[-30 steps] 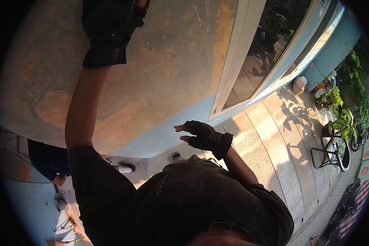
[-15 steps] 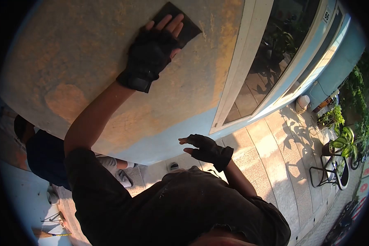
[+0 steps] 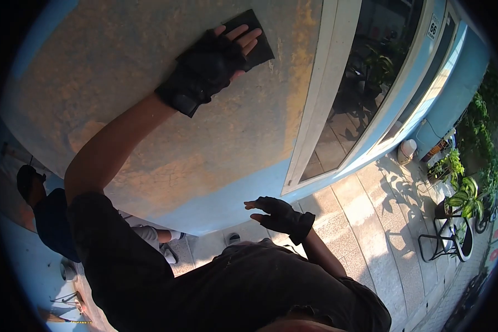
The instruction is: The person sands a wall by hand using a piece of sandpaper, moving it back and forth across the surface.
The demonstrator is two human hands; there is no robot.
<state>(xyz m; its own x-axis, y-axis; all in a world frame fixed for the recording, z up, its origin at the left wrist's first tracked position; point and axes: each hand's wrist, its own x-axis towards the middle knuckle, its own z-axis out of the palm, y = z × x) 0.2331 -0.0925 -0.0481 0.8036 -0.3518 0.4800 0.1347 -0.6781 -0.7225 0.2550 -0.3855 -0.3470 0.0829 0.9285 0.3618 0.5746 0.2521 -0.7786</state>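
Observation:
My left hand (image 3: 211,63), in a black fingerless glove, is raised to the wall (image 3: 166,138). Its fingers lie flat over a dark sheet of sandpaper (image 3: 263,47), pressing it against the worn grey and ochre surface. Part of the sheet is hidden under the palm. Lower down, my right hand (image 3: 282,217), gloved the same way, hovers in front of my chest. It holds nothing, and its thumb and fingers are apart.
To the right of the patch is a white-framed window (image 3: 348,110). Another person (image 3: 55,221) works at the left, partly behind my arm. On the tiled floor (image 3: 371,221) stand a white bucket (image 3: 407,150), potted plants (image 3: 463,196) and a black-framed chair (image 3: 445,243).
My left hand and the sandpaper have shifted slightly right along the wall, and the sheet has turned a little. The view has tilted slightly. My right hand stays nearly the same.

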